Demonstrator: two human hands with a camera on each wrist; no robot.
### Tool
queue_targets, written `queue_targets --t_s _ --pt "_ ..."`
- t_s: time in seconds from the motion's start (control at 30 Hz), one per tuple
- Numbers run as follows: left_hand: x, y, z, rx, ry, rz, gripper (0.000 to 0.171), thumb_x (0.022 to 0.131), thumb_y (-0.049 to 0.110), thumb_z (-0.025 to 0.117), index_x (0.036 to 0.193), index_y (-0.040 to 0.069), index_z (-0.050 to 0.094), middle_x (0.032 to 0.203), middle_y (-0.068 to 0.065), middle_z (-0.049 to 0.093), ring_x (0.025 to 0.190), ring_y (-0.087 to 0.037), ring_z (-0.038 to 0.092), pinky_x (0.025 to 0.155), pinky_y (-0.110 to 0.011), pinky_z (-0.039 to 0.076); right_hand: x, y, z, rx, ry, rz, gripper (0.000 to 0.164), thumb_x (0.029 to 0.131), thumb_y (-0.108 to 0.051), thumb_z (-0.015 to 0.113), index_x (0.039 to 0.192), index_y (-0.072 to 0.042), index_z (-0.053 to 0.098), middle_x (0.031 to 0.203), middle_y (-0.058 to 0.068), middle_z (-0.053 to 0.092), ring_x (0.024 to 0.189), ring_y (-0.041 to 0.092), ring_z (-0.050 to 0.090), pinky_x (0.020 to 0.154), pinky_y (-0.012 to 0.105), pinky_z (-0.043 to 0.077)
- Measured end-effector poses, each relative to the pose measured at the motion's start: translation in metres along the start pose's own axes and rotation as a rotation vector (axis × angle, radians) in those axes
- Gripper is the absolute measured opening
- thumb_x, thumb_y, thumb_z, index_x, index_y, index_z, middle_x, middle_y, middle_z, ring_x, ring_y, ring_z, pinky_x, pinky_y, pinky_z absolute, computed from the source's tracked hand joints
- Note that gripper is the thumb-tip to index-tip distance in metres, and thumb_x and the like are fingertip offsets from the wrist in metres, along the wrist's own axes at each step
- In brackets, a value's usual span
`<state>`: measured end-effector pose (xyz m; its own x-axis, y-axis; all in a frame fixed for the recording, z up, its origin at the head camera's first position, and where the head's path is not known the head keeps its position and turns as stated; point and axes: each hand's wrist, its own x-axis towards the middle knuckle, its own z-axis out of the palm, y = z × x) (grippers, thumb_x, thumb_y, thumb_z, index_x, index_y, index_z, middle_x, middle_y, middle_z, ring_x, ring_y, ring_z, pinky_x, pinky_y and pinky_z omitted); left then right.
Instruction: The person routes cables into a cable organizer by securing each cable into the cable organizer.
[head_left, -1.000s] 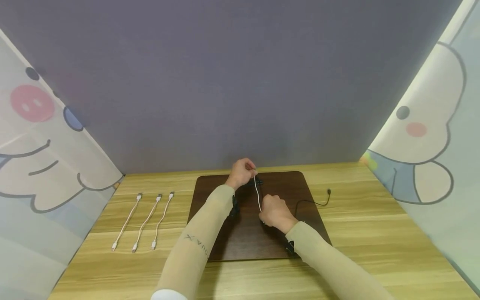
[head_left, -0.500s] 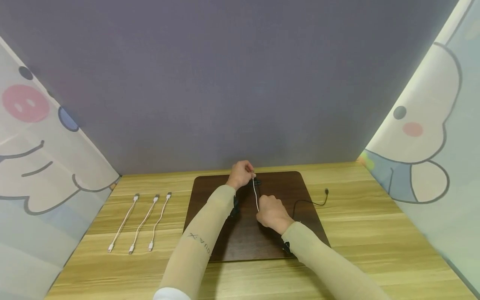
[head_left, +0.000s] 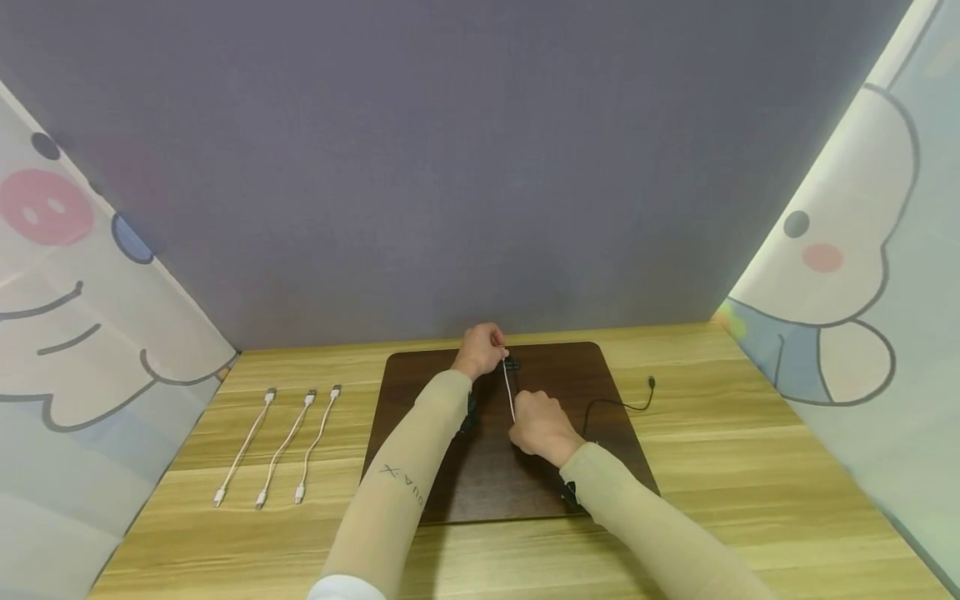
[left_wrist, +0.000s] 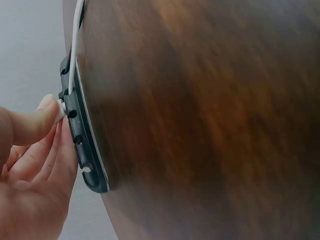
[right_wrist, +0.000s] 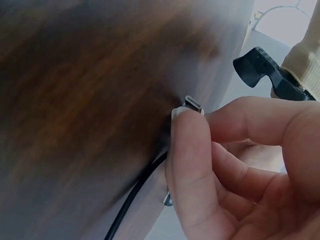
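A white charging cable (head_left: 509,392) stretches between both hands above a dark brown board (head_left: 487,492). My left hand (head_left: 478,352) pinches its white plug (left_wrist: 61,111) at the outer side of a black slotted cable holder (left_wrist: 85,135), by the board's far edge. The cable passes over one of the holder's slots; how deep it sits I cannot tell. Nearer the board's middle, my right hand (head_left: 543,425) pinches the other end, its metal connector (right_wrist: 192,103) poking out past the fingertips. A black cable (right_wrist: 134,197) runs close beside these fingers.
Three short white cables (head_left: 277,450) lie side by side on the wooden table (head_left: 187,533) at the left. The black cable's small plug (head_left: 651,382) rests right of the board. A grey panel (head_left: 465,167) rises behind, and printed cloths (head_left: 832,333) flank the table.
The white cable looks straighter between the hands. My left fingertips are slightly lower, nearer the holder. The right hand keeps its pinch, and the head view has shifted a little.
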<state>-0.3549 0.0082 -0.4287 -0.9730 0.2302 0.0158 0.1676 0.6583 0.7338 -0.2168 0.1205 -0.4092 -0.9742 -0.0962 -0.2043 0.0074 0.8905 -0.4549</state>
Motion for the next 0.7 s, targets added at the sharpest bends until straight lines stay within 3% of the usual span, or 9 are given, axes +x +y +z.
queue_targets --t_s 0.13,0.33,0.47,0.7 --pt "0.002 0.001 0.002 0.021 0.011 -0.004 0.01 0.093 0.008 0.074 0.1 0.007 0.067 0.098 -0.008 0.061 0.095 -0.026 0.057 0.076 -0.037 0.052 0.0 0.001 -0.001 0.011 -0.004 -0.007 0.022 0.085 -0.001 0.068 0.066 -0.006 0.059 0.058 0.006 0.054 0.047 0.019 0.05 0.042 0.028 0.039" --pt "0.001 0.004 0.003 0.044 0.001 -0.045 0.019 0.095 0.01 0.073 0.113 0.003 0.071 0.114 -0.013 0.064 0.116 -0.031 0.054 0.09 -0.04 0.053 -0.002 0.004 0.001 0.02 -0.014 -0.054 0.03 0.086 0.0 0.065 0.057 -0.008 0.059 0.05 0.003 0.054 0.043 0.016 0.051 0.043 0.027 0.042" --pt "0.001 0.004 0.001 0.087 -0.012 -0.058 0.022 0.097 0.013 0.071 0.116 0.001 0.072 0.119 -0.013 0.066 0.117 -0.031 0.058 0.09 -0.039 0.055 -0.006 0.003 0.0 0.021 -0.02 -0.089 0.028 0.085 0.0 0.066 0.06 -0.009 0.059 0.056 0.003 0.056 0.046 0.016 0.053 0.044 0.028 0.044" --pt "0.004 0.0 0.002 0.143 -0.031 -0.02 0.025 0.099 0.016 0.068 0.119 0.003 0.074 0.123 -0.014 0.069 0.118 -0.033 0.062 0.094 -0.042 0.054 -0.01 0.004 -0.001 0.037 -0.028 -0.126 0.029 0.086 -0.002 0.071 0.061 -0.01 0.06 0.059 0.002 0.058 0.051 0.016 0.055 0.05 0.029 0.047"
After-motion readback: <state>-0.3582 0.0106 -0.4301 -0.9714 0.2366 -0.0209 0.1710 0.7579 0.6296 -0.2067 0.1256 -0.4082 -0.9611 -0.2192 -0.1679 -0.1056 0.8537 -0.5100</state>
